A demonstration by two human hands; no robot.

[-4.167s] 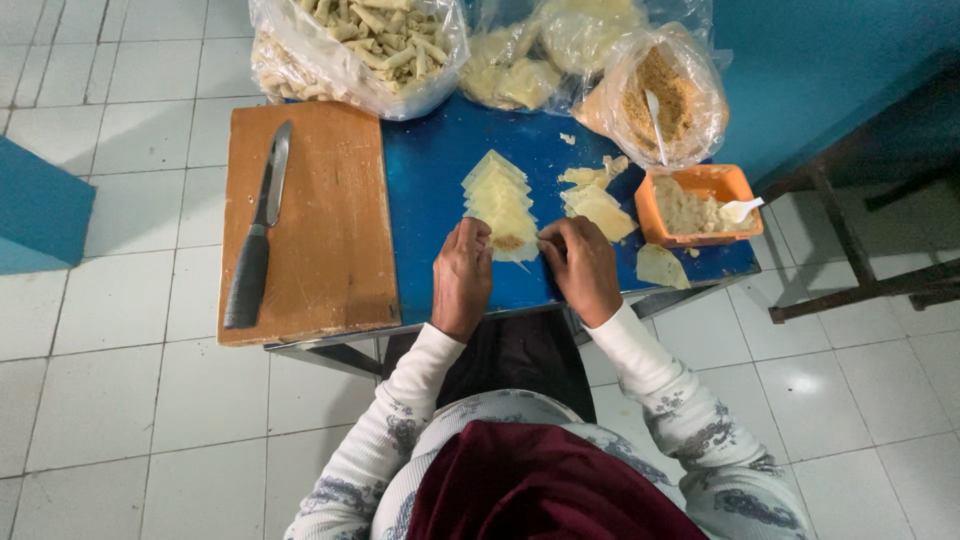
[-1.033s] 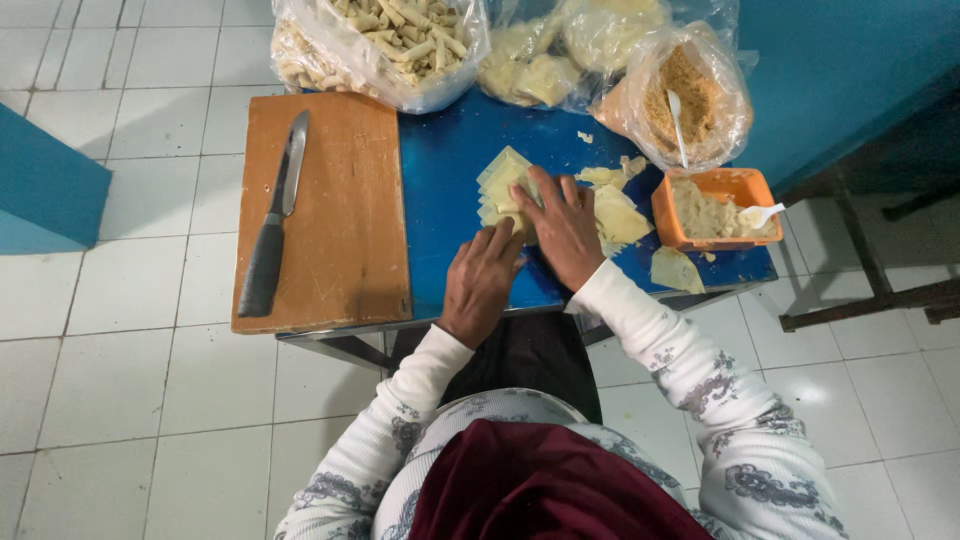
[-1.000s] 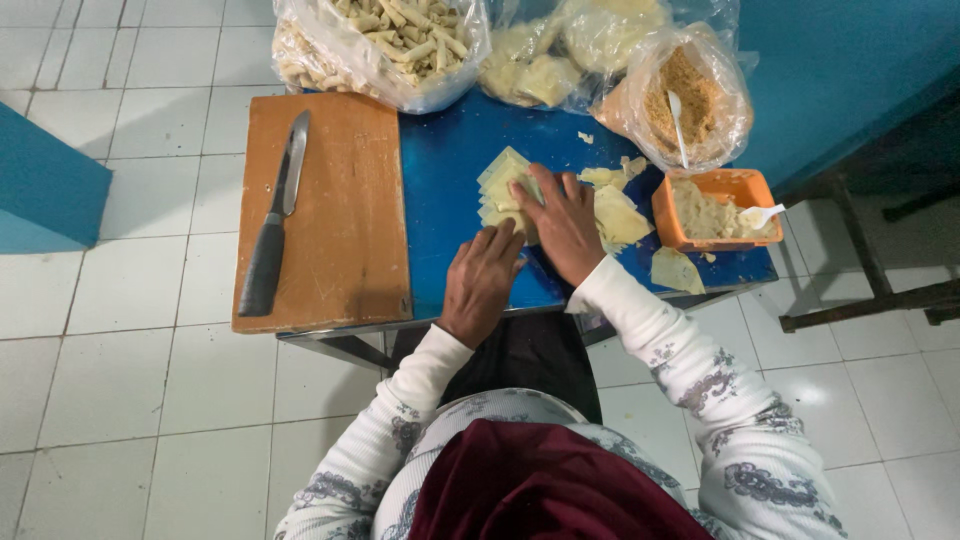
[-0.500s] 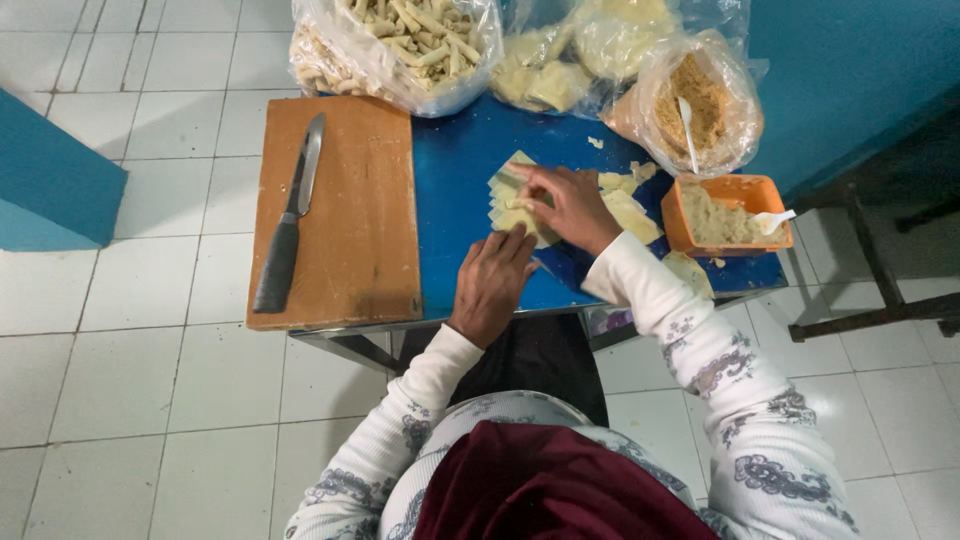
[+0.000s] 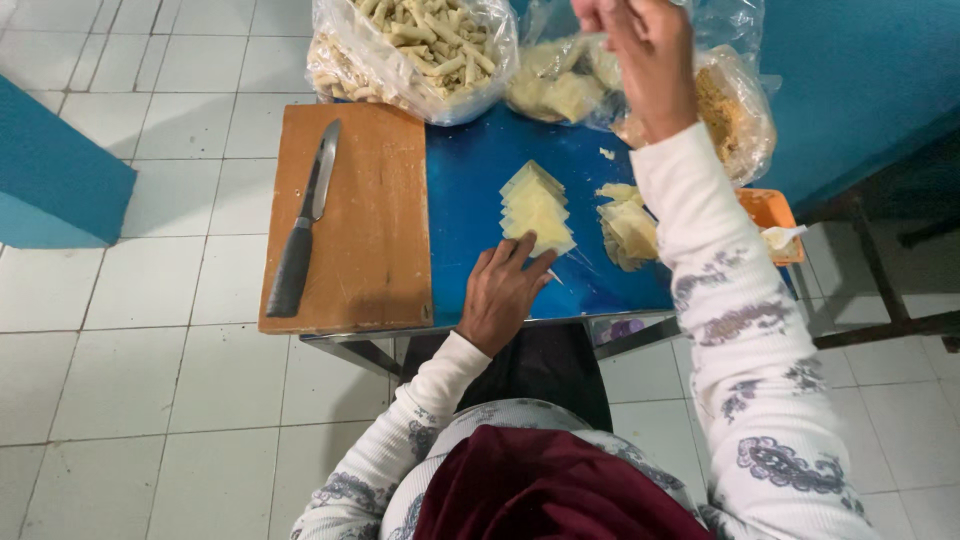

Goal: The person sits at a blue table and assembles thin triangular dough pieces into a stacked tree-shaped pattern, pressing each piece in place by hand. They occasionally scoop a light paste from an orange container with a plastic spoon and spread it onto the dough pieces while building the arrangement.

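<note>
My left hand [image 5: 503,295] lies flat on the blue table [image 5: 470,180], its spread fingertips touching the near corner of a stack of pale yellow triangular wrappers [image 5: 537,208]. My right hand [image 5: 645,55] is raised high over the far side of the table, above the plastic bags. Its fingers are curled at the top edge of the picture, and anything in them is cut off. A second, looser pile of wrappers [image 5: 628,228] lies just right of the stack, partly behind my right sleeve.
A wooden cutting board [image 5: 365,220] with a black-handled knife [image 5: 305,235] covers the table's left part. At the back stand a bag of rolled sticks [image 5: 415,50], a bag of wrappers [image 5: 560,92] and a bag of filling [image 5: 738,110]. An orange tub [image 5: 765,208] sits far right.
My right hand has left the wrapper stack and risen toward the bags at the back. My left hand has slid forward onto the stack's near corner.
</note>
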